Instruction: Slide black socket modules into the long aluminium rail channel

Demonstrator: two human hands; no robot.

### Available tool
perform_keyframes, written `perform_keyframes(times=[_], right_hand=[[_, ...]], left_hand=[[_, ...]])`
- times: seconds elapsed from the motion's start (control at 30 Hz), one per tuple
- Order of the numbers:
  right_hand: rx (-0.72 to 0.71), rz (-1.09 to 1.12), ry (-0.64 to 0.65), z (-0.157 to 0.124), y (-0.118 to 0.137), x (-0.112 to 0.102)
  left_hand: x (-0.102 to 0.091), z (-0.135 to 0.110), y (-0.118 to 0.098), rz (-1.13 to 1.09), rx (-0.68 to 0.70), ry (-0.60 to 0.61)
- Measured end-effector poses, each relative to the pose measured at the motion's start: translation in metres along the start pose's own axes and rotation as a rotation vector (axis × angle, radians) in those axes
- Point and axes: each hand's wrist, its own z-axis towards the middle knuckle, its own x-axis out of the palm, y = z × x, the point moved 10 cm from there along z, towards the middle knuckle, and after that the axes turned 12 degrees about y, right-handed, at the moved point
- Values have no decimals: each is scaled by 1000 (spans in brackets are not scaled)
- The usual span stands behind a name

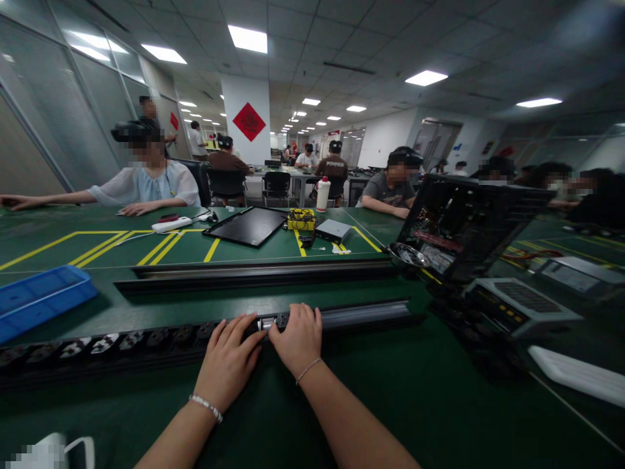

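A long black power strip (134,340) lies across the green table in front of me, with a row of sockets along its left part. On the right, its black channel (368,317) shows bare inside. My left hand (228,361) is curled over the strip near the middle, thumb toward the centre. Just right of it, my right hand (299,342) grips the strip, its fingers over the far edge. A small silvery part (265,323) shows in the channel between the two thumbs; the fingertips partly hide it.
Two black rails (263,272) lie behind the strip. A blue tray (43,296) sits left. To the right stand an open computer case (469,221) and a power supply unit (522,303). Farther back are a black panel (247,225) and a white bottle (323,194). Several people sit around.
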Motion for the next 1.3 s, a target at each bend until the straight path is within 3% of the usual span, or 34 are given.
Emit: perform_keyframes(times=[0.83,1.07,1.3], right_hand=[[5,-46,17,1,-2,3],[54,-112,19,1,-10,0],[56,-115,32,0,-11,1]], left_hand=[[-1,0,0,-7,-12,18],[-19,-3,-5,-11,-67,-74],[-6,-3,-22,-33,-18,44]])
